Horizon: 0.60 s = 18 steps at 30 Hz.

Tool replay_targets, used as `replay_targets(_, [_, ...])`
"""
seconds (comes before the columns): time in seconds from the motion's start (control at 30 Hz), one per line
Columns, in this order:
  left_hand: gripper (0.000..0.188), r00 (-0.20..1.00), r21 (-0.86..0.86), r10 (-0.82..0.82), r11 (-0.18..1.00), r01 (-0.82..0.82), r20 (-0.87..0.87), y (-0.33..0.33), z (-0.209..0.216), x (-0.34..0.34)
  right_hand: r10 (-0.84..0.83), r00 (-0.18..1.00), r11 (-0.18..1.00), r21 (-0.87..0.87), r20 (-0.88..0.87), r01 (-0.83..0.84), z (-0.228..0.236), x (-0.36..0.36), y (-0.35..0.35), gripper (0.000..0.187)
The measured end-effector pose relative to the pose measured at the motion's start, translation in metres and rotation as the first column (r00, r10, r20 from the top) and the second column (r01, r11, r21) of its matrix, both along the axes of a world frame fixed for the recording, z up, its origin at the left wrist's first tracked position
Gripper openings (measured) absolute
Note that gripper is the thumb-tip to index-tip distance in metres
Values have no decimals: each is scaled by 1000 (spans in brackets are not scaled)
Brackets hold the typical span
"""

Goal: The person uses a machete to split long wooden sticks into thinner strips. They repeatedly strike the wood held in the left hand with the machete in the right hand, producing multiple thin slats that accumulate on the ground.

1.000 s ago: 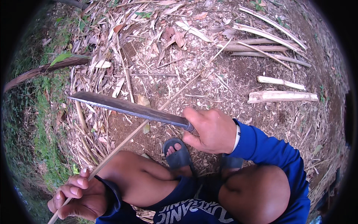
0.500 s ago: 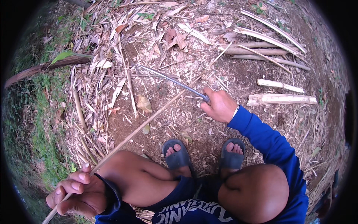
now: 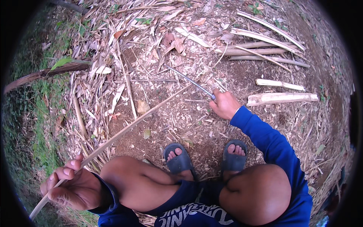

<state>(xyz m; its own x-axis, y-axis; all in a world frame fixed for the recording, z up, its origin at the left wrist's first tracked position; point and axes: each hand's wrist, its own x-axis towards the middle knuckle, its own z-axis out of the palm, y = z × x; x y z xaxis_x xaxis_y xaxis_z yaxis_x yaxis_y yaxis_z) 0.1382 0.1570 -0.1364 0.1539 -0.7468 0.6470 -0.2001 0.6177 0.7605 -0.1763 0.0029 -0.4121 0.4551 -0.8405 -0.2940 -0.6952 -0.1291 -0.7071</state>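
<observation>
My left hand (image 3: 73,189), low at the left beside my knee, is closed around a long, thin wooden strip (image 3: 132,125), possibly split bamboo. The strip slants up to the right, its far end near the blade. Ahead of my feet, my right hand (image 3: 226,104) grips the handle of a long narrow knife (image 3: 191,81). Its blade points up and to the left, crossing close over the strip's far tip; whether they touch I cannot tell. Most of the handle is hidden in my fist.
Split pale pieces (image 3: 283,99) and several long sticks (image 3: 261,52) lie at the right. Dry leaves and shavings cover the ground around my sandals (image 3: 179,160). A dark branch (image 3: 49,72) lies at the left over green grass (image 3: 47,128).
The knife has shifted right and its blade angles more steeply, now nearer the strip's far end. My left hand has moved slightly up and left with the strip.
</observation>
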Motion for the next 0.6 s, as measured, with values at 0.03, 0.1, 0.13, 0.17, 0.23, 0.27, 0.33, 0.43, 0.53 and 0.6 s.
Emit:
replay_targets(0.03, [37,1000,12,10,1000,-10,11,1,1,5,26,1000,1000,8,13,-26,12,3,5,28])
replay_targets(0.1, [37,1000,34,12,999,-13,11,-2,1,15,55,998,998,-19,24,-54,21,0,18,29])
replay_targets(0.13, [37,1000,40,6,999,-6,-1,-7,0,19,6,1000,1000,-7,14,-6,15,-7,19,29])
replay_targets(0.17, [37,1000,47,-1,999,2,-13,-12,-1,21,-43,999,999,5,4,43,0,-16,19,29])
replay_targets(0.23, [36,998,52,4,999,-1,-55,-19,-1,22,-95,995,995,1,-17,95,-25,-32,11,29])
replay_targets(0.27, [36,997,54,5,999,-1,-77,-22,-1,21,-87,995,996,6,-50,87,-33,-39,13,30])
replay_targets(0.33, [35,998,63,25,998,-21,-50,-18,7,23,-43,996,998,38,-77,46,-18,-23,16,31])
replay_targets(0.43, [37,998,88,48,995,-43,-50,-22,4,29,-52,995,997,50,-90,57,-1,-29,27,30])
replay_targets(0.53, [38,986,141,120,985,-104,-112,-26,5,43,-66,987,996,44,-146,73,-25,-48,25,31])
replay_targets(0.6, [38,989,150,65,988,-45,-133,-25,7,48,-61,986,997,36,-154,67,-23,-46,29,32])
